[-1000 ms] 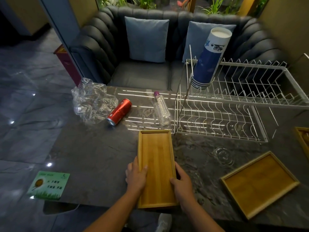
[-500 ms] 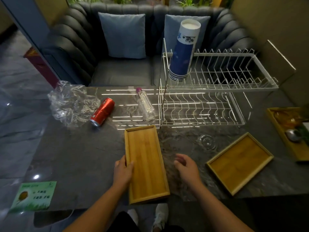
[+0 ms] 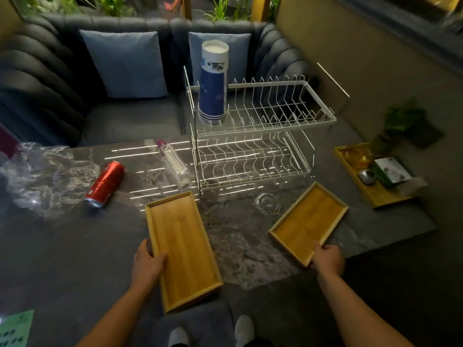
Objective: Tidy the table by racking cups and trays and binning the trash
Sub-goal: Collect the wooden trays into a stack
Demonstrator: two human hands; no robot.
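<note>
Plainly, no writing reads on the red can [image 3: 105, 184] or blue cup stack [image 3: 213, 82].

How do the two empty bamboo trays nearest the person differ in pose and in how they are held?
The long tray lies nearly lengthwise away from the person, while the right tray sits turned diagonally. The left hand holds the long tray at its left rim, partway along; the right hand holds the right tray at its near corner. The long tray's near end overhangs the table edge; the right tray lies fully on it. Both are empty, rimmed bamboo rectangles.
</note>
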